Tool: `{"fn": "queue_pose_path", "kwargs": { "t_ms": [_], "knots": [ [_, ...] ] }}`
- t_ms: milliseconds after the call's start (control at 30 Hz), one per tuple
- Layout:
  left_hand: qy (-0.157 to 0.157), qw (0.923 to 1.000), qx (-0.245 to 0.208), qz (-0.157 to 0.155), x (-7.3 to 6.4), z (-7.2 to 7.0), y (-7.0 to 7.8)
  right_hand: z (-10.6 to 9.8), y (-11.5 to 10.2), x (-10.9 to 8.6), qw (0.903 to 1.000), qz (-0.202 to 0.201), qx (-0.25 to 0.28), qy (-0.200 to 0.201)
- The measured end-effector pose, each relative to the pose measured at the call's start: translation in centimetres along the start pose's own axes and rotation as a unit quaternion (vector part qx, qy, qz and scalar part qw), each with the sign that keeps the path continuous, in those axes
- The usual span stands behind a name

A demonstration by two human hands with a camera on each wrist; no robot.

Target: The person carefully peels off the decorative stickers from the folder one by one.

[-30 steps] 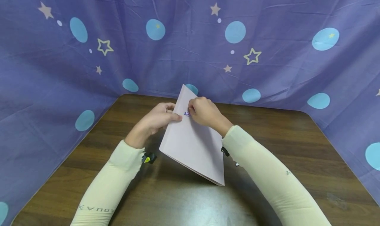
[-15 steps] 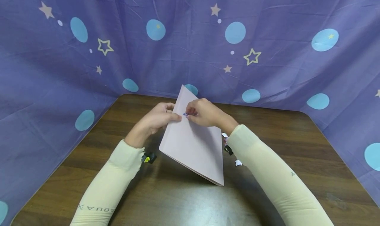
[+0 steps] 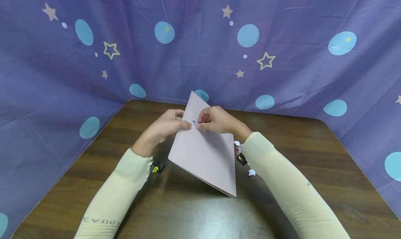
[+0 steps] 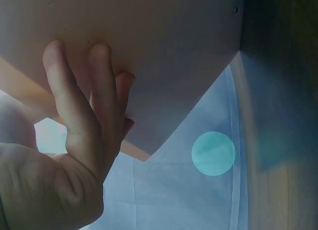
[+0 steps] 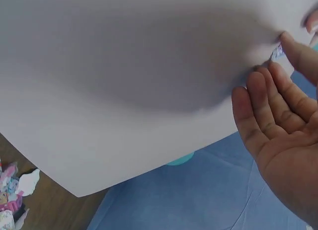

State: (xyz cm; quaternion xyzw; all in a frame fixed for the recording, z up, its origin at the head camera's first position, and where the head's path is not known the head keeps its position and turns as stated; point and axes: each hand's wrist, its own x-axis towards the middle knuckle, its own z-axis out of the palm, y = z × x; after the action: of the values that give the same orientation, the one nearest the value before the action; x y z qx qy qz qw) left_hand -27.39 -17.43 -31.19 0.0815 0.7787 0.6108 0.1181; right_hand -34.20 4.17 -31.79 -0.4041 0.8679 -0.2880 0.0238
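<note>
A pale pink folder [image 3: 203, 155] stands tilted over the table, its lower right corner down near the wood. My left hand [image 3: 169, 123] grips its left side, thumb on the front; in the left wrist view the fingers [image 4: 101, 66] lie against the back. On the front, beside that thumb, is a small purple-and-white sticker [image 3: 195, 123]. My right hand [image 3: 216, 120] pinches the sticker's edge between thumb and index finger. In the right wrist view part of the sticker [image 5: 278, 52] shows between those two, while the other fingers are loosely bent by the folder.
Behind the folder, to its right, lie several colourful sticker cut-outs [image 5: 11, 190], partly hidden by it; a white piece [image 3: 251, 172] lies by the right sleeve. The brown wooden table [image 3: 297, 155] ends at a purple star-patterned curtain [image 3: 200, 40].
My right hand's fingers have opened out from a tight curl over the sticker and dropped slightly, uncovering more of it. My left hand and the folder stay nearly still.
</note>
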Motion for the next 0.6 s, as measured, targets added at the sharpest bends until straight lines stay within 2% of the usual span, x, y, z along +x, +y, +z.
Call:
{"fn": "queue_pose_path", "kwargs": {
  "t_ms": [300,600],
  "knots": [
    [-0.002,1.0,0.001,-0.003,0.1,-0.02,0.03,0.54,-0.36,0.18,0.9988,0.038,0.03,-0.001],
    [0.001,1.0,-0.006,-0.004,0.1,0.07,-0.13,0.82,-0.33,0.2,0.9971,0.049,0.058,-0.004]
  ]
}}
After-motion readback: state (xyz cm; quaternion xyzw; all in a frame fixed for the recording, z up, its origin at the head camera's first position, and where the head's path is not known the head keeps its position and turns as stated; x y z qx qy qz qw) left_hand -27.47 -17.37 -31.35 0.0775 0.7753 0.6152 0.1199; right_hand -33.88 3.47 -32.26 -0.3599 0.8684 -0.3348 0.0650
